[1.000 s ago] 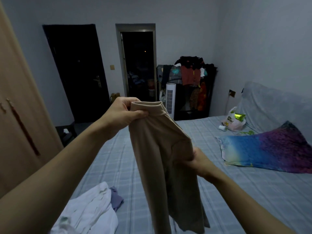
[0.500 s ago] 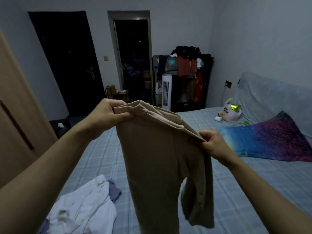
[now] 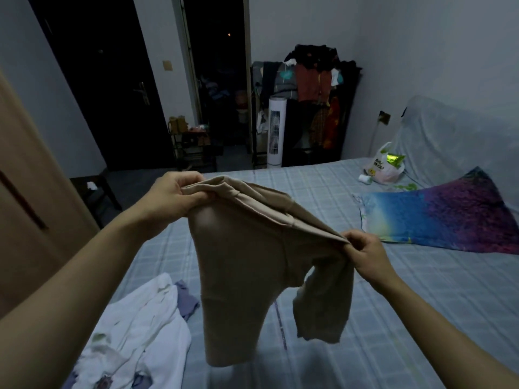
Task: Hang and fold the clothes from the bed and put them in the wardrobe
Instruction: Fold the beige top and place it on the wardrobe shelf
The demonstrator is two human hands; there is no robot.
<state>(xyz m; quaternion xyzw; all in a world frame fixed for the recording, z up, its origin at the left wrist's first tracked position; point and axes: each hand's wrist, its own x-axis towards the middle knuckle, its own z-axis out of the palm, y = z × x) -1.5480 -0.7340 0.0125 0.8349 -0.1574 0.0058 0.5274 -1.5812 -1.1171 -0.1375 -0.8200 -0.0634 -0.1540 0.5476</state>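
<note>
A beige pair of short pants (image 3: 241, 270) hangs in the air over the bed (image 3: 421, 290), its two legs dangling. My left hand (image 3: 175, 196) grips the left end of the waistband, and my right hand (image 3: 365, 252) pinches the right end, lower down. The waistband stretches slanting between them. A white garment (image 3: 140, 332) with a bluish-purple piece (image 3: 186, 301) beside it lies crumpled on the bed at the lower left. The light brown wardrobe door (image 3: 31, 209) fills the left edge.
A rainbow-coloured pillow (image 3: 438, 217) and a plastic bag (image 3: 384, 167) lie on the bed's right side. Beyond the bed stand a white tower fan (image 3: 276, 130), a rack piled with clothes (image 3: 311, 80), a dark door (image 3: 112, 85) and an open doorway (image 3: 219, 80).
My right hand slid from the pants' middle to the waistband's right end and pulled it outward. The pants went from bunched to spread wide, and both hands sank lower.
</note>
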